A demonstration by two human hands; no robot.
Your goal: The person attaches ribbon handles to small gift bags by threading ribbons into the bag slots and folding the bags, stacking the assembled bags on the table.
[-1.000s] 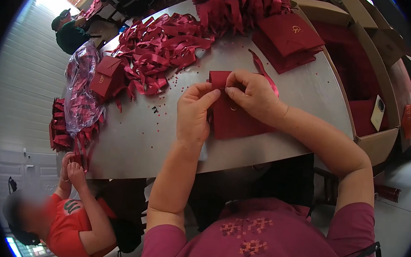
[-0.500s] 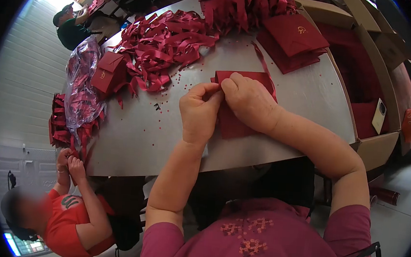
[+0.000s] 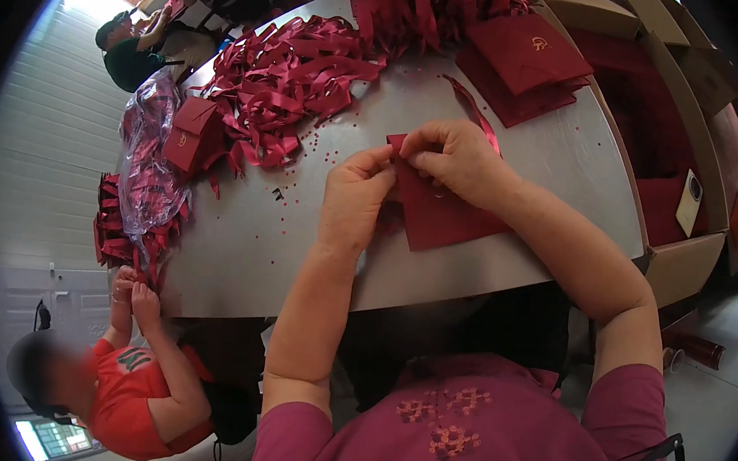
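A dark red paper gift bag [image 3: 449, 226] lies tilted on the table in front of me. My left hand [image 3: 357, 197] is closed in a pinch on the bag's upper left corner. Close beside it, the fingers of my right hand [image 3: 453, 157] are bent together at the bag's top edge; whether a ribbon end is between them is hidden. A red ribbon [image 3: 472, 107] runs out behind my right hand. Beyond it sits a stack of flat red bags [image 3: 526, 56] with a gold mark on top.
Loose red ribbons [image 3: 299, 73] heap at the back left, near ribboned bags [image 3: 438, 15]. A folded bag [image 3: 190, 134] and a plastic-wrapped bundle [image 3: 148, 157] lie left, where a co-worker in red [image 3: 148, 391] handles ribbons. A cardboard box [image 3: 685, 266] with a phone [image 3: 689, 204] stands right.
The bag has turned, its lower part swinging to the right. My right hand's fingers have bent at the top edge, while my left hand keeps its pinch near the corner.
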